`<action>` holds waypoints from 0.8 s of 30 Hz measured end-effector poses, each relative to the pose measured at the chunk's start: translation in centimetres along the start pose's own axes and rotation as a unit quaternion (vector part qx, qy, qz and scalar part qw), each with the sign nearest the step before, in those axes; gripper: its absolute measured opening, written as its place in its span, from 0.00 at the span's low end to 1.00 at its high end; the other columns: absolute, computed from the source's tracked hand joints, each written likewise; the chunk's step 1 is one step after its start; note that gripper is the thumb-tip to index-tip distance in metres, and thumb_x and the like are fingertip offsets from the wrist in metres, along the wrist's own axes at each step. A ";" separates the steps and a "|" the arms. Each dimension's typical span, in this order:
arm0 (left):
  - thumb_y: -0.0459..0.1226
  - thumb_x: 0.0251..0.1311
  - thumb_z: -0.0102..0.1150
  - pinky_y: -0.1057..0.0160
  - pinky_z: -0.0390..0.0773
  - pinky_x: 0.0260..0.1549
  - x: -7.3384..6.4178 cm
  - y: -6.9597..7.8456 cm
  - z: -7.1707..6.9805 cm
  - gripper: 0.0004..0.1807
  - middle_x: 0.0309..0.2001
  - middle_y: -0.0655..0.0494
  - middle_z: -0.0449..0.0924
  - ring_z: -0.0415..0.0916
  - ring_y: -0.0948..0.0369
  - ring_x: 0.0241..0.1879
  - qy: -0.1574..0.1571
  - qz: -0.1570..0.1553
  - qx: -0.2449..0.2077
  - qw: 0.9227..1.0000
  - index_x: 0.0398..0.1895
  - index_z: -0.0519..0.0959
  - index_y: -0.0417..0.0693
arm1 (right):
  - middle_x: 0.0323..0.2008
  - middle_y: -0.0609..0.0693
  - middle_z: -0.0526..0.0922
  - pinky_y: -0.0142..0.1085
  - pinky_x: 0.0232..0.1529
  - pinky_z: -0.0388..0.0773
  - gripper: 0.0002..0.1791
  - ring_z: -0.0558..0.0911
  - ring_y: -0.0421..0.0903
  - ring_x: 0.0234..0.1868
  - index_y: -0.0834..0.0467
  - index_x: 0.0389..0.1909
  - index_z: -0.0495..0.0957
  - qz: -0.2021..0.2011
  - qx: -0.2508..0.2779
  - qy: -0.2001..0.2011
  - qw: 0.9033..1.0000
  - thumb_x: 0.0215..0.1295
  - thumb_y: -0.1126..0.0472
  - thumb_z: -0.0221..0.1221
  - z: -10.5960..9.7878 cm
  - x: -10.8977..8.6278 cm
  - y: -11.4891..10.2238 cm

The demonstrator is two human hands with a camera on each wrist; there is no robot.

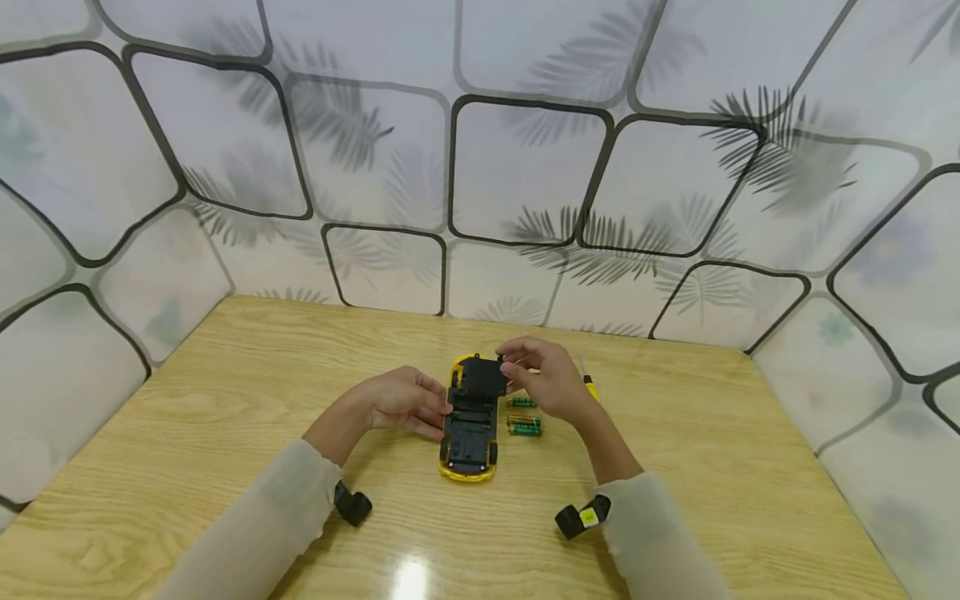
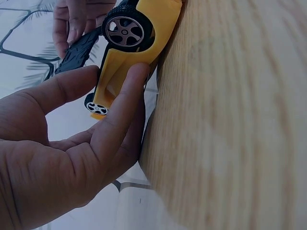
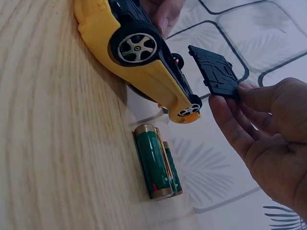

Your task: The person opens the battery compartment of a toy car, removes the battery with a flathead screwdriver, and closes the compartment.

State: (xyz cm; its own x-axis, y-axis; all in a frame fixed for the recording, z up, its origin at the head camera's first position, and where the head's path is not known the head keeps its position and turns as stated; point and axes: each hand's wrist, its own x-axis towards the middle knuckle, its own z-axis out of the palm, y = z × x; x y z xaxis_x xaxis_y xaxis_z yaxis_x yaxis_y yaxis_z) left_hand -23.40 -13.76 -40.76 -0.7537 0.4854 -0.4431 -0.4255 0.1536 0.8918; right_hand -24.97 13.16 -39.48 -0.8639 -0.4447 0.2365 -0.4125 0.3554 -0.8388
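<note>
A yellow toy car (image 1: 468, 473) lies upside down on the table, its black underside facing up and its wheels showing. My left hand (image 1: 408, 404) grips the car's left side, thumb at the underside's edge and fingers along the yellow body (image 2: 115, 72). In the middle of the underside the battery compartment (image 1: 472, 417) is uncovered. With thumb and fingers my right hand (image 1: 551, 379) pinches the black battery cover (image 3: 213, 71) by one edge. The cover is tilted and held above the car's far end, apart from the car in the right wrist view.
Several green batteries (image 1: 524, 430) with copper-coloured ends lie just right of the car on the wooden table (image 1: 300, 358). A screwdriver (image 1: 590, 387) with a yellow and black handle lies beyond my right wrist. Patterned panels (image 1: 390, 267) stand around the table's back and sides.
</note>
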 end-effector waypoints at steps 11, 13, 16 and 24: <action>0.26 0.69 0.58 0.48 0.87 0.49 0.2 0.1 0.0 0.18 0.48 0.37 0.82 0.85 0.50 0.44 -0.001 0.000 0.005 1.000 0.59 0.74 0.26 | 0.41 0.55 0.82 0.48 0.37 0.89 0.12 0.86 0.51 0.34 0.64 0.55 0.80 0.003 -0.021 -0.030 0.999 0.75 0.67 0.59 0.5 0.0 -0.7; 0.26 0.69 0.58 0.48 0.87 0.49 0.2 0.1 0.0 0.17 0.48 0.36 0.82 0.85 0.50 0.44 -0.002 0.000 0.007 1.000 0.58 0.74 0.26 | 0.41 0.54 0.83 0.49 0.36 0.89 0.11 0.86 0.52 0.33 0.63 0.54 0.80 0.002 -0.027 -0.037 0.999 0.75 0.66 0.59 0.4 0.0 -0.7; 0.26 0.69 0.57 0.49 0.87 0.49 0.2 0.2 -0.1 0.23 0.50 0.34 0.82 0.85 0.48 0.46 -0.002 -0.002 0.006 1.000 0.64 0.69 0.25 | 0.41 0.55 0.84 0.50 0.35 0.89 0.10 0.87 0.55 0.32 0.62 0.53 0.80 -0.001 -0.032 -0.050 0.998 0.75 0.66 0.59 0.3 0.0 -0.8; 0.26 0.69 0.57 0.49 0.87 0.49 0.2 0.2 -0.1 0.29 0.52 0.32 0.81 0.85 0.48 0.47 -0.004 -0.002 0.008 1.000 0.71 0.63 0.24 | 0.42 0.58 0.83 0.48 0.34 0.89 0.09 0.86 0.57 0.32 0.62 0.52 0.81 0.009 -0.019 -0.085 0.996 0.75 0.67 0.59 0.4 0.0 -0.5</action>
State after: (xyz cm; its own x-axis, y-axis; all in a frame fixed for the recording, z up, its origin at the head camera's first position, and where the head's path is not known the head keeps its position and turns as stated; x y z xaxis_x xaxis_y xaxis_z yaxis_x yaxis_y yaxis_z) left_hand -23.69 -13.71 -40.72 -0.7471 0.4922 -0.4468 -0.4212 0.1694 0.8910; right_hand -24.67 12.64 -39.21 -0.8119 -0.5687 0.1320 -0.4099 0.3944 -0.8224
